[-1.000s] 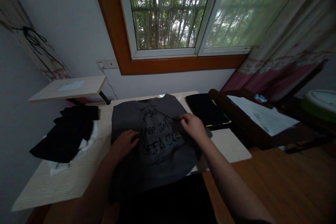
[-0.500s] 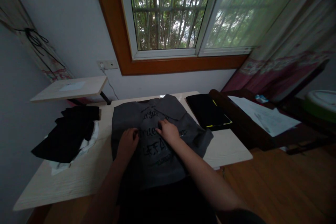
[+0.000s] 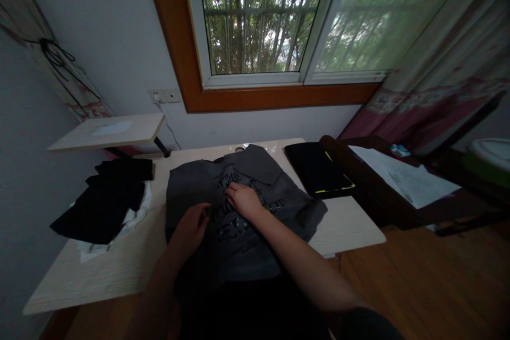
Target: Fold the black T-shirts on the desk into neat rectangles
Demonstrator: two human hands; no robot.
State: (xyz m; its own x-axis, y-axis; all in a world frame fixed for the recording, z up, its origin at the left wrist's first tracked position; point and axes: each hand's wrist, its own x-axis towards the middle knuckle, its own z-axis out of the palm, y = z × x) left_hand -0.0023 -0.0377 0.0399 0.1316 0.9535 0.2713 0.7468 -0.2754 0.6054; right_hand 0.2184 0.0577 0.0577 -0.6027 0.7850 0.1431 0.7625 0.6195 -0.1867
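A dark grey T-shirt (image 3: 287,191) with black lettering lies spread over the table in front of me, its printed middle rumpled. On the left part of the print, my left hand (image 3: 193,224) has its fingers curled together on the cloth. My right hand (image 3: 245,201) is beside it, slightly farther from me, with thumb and fingers pinched on the fabric near the upper lettering. The fingertips of both hands are partly hidden, and the shirt's near edge runs into the dark area by my body.
On the pale table (image 3: 115,271), dark folded clothes (image 3: 105,207) lie over white cloth at the left. A small shelf (image 3: 115,130) rises behind them. At the right are a black folder (image 3: 316,170) with yellow edging and a brown surface holding papers (image 3: 406,175).
My right hand has moved left and slightly away from me; my left hand has shifted slightly toward me. The shirt's print has bunched and its upper left edge has slid.
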